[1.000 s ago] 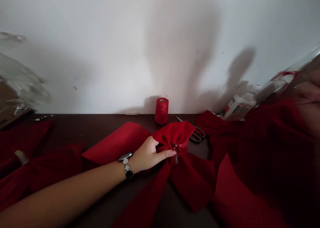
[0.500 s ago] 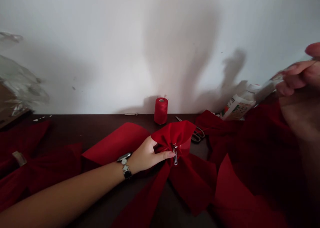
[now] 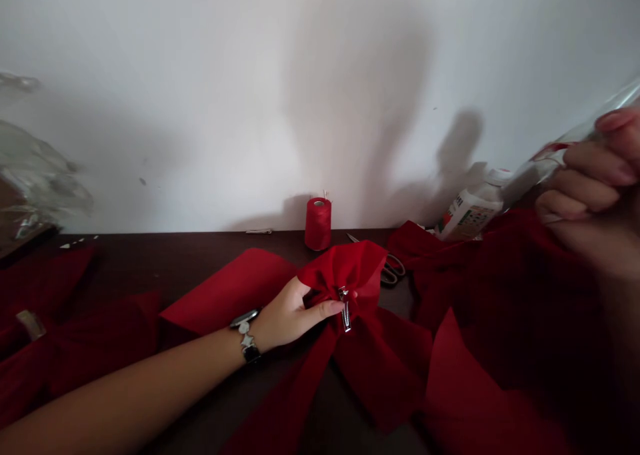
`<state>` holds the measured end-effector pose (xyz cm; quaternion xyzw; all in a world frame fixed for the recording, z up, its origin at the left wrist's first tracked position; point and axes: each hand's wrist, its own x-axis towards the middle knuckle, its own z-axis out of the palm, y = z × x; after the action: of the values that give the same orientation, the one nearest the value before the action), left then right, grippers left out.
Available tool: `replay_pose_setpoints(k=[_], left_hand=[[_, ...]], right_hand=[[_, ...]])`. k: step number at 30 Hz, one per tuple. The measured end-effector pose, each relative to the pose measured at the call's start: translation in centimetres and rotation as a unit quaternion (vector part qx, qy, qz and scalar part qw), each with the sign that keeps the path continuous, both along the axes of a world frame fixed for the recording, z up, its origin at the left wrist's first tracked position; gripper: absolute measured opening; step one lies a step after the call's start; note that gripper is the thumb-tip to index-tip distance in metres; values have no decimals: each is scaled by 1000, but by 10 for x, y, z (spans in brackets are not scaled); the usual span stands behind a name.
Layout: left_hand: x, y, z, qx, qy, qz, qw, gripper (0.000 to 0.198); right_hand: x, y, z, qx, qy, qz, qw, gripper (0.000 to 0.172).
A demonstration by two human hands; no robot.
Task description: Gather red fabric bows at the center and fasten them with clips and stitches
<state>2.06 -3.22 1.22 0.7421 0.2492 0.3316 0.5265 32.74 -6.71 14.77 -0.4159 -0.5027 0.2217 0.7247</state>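
Left hand (image 3: 290, 315) closed, gripping red fabric bow (image 3: 360, 268) at gathered centre, beside silver metal clip (image 3: 345, 310); right hand (image 3: 595, 188) at 2 o'clock, curled around clear plastic film (image 3: 545, 165); red thread spool (image 3: 318, 224) at 12 o'clock.

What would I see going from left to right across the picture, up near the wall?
Crumpled clear plastic, then the red thread spool, then the scissors, then the white printed bottle, then the right hand holding clear plastic film.

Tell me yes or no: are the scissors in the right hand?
No, the scissors lie on the table behind the red bow, while the right hand grips clear plastic.
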Motion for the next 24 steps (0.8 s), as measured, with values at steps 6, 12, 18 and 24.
replay_pose_setpoints(k=[6, 12, 18, 24], left_hand=[[1, -1, 2, -15, -2, -16, 1000, 28], [0, -1, 2, 22, 10, 12, 1000, 24], [-1, -2, -2, 64, 9, 60, 996, 27], [1, -5, -4, 120, 20, 87, 989, 32]], right_hand=[[-2, 21, -9, 53, 25, -4, 998, 15], [-41, 23, -34, 37, 28, -29, 999, 11], [-107, 0, -104, -150, 58, 211, 964, 9], [-124, 0, -153, -207, 111, 268, 934, 16]])
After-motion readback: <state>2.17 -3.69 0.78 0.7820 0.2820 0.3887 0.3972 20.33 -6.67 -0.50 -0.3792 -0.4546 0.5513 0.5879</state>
